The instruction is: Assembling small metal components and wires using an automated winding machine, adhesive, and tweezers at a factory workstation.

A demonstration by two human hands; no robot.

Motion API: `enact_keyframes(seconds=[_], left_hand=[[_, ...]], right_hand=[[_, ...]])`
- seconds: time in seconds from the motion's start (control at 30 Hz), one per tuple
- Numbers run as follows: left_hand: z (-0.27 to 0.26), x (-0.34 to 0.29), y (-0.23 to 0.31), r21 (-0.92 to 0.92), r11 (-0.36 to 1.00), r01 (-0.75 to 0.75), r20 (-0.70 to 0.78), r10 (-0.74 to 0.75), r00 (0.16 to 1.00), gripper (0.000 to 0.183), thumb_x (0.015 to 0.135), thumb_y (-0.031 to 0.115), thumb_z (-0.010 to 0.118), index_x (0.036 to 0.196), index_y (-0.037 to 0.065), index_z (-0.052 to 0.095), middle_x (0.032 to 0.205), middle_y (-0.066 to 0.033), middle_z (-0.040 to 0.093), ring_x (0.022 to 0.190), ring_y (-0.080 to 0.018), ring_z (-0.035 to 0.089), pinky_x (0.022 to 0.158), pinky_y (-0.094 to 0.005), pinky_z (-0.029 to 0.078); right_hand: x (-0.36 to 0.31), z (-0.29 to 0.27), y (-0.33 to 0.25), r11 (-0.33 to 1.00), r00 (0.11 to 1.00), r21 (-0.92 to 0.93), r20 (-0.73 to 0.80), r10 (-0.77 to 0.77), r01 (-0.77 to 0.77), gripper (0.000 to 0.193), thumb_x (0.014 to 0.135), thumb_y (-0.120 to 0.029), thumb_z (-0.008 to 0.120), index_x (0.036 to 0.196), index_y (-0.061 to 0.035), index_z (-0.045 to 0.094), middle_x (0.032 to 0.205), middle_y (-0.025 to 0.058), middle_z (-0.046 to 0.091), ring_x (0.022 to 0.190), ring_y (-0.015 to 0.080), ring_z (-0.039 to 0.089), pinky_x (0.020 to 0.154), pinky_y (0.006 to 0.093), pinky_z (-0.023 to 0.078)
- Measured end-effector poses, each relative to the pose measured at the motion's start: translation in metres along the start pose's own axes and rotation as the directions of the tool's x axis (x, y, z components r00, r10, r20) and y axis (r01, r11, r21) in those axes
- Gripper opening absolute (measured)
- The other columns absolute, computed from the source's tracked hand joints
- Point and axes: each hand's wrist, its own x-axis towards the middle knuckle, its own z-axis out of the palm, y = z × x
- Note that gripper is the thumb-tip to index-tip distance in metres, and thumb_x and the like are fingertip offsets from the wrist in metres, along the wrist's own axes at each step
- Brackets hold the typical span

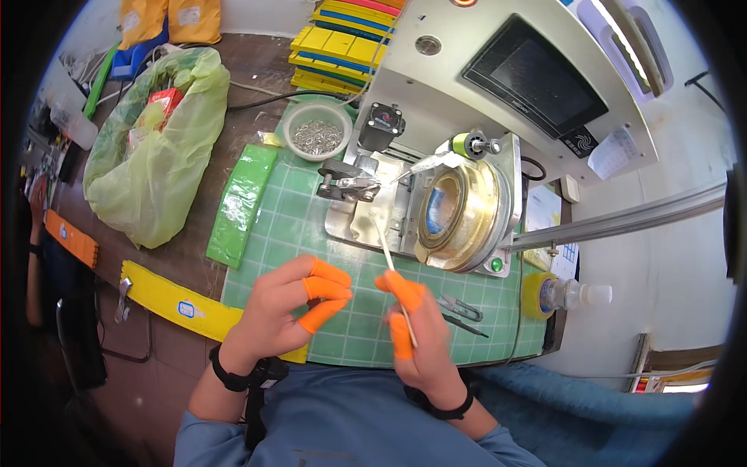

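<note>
Pinching a thin white stick, the right hand is aiming its long axis toward the brass ring; the left hand is hovering with its grip loosely curled, empty.

Dark brown workbench, with a green gridded cutting mat spread over its middle. On the mat: a metal fixture with a brass ring, a small bowl of metal rings, small snips. Beside the mat's left edge, a green flat packet; further left, a pale green plastic bag. Along the near edge, a yellow strip. At the right end, a roll of yellow tape and a small clear bottle. Yellow trays stacked at the back.
</note>
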Motion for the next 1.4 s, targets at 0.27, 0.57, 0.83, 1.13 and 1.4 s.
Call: enact_keyframes(seconds=[0.27, 0.57, 0.83, 1.13, 1.4], left_hand=[[0.003, -0.001, -0.001, -0.042, 0.999, 0.03, 0.021, -0.029, 0.999, 0.015, 0.085, -0.001, 0.079, 0.1, 0.004, 0.075, 0.103, -0.0087, 0.073, 0.079, -0.0187, 0.066, 0.061, -0.0279, 0.051], [-0.002, -0.002, -0.002, -0.044, 0.999, 0.026, 0.019, -0.025, 1.0, 0.017, 0.085, -0.002, 0.079, 0.1, 0.003, 0.075, 0.102, -0.0079, 0.072, 0.076, -0.0176, 0.065, 0.059, -0.0272, 0.05], [-0.001, -0.01, -0.01, -0.125, 0.992, 0.003, -0.021, -0.006, 1.0, 0.016, 0.087, -0.003, 0.077, 0.101, 0.002, 0.073, 0.105, -0.0118, 0.071, 0.079, -0.0182, 0.066, 0.063, -0.0281, 0.052], [0.001, -0.015, -0.011, -0.144, 0.989, -0.034, 0.003, 0.035, 0.999, 0.013, 0.091, 0.002, 0.074, 0.104, 0.004, 0.07, 0.106, -0.0077, 0.068, 0.071, -0.0188, 0.063, 0.06, -0.029, 0.052], [-0.02, 0.009, 0.016, -0.181, 0.916, -0.358, -0.128, 0.339, 0.932, 0.011, 0.09, 0.002, 0.076, 0.1, 0.005, 0.072, 0.106, -0.0081, 0.072, 0.094, -0.0217, 0.07, 0.083, -0.0332, 0.055]], right_hand=[[0.008, -0.021, -0.021, 0.987, 0.971, 0.023, -0.188, -0.15, 0.157, 0.037, 0.102, -0.003, 0.055, 0.138, 0.009, 0.058, 0.125, 0.0226, 0.068, 0.081, 0.0219, 0.061, 0.069, 0.0305, 0.054], [-0.015, -0.006, -0.003, 0.998, 0.99, -0.036, -0.128, -0.053, 0.048, 0.045, 0.1, -0.006, 0.061, 0.143, 0.006, 0.055, 0.126, 0.0234, 0.066, 0.08, 0.0244, 0.061, 0.072, 0.0327, 0.054], [0.0, 0.005, 0.0, 0.951, 0.945, -0.208, 0.191, 0.267, -0.227, 0.079, 0.093, -0.029, 0.076, 0.158, -0.0038, 0.039, 0.141, 0.0206, 0.054, 0.098, 0.0304, 0.064, 0.087, 0.0423, 0.054], [-0.05, -0.069, 0.069, 0.739, 0.936, -0.575, -0.208, 0.283, -0.351, 0.063, 0.107, -0.016, 0.056, 0.164, -0.0047, 0.031, 0.168, 0.0195, 0.034, 0.158, 0.036, 0.025, 0.127, 0.0429, 0.021], [-0.067, -0.123, 0.062, 0.865, 0.883, -0.212, -0.232, 0.408, -0.456, 0.053, 0.107, -0.015, 0.056, 0.157, -0.0021, 0.042, 0.156, 0.0192, 0.048, 0.143, 0.0304, 0.047, 0.114, 0.043, 0.04]])
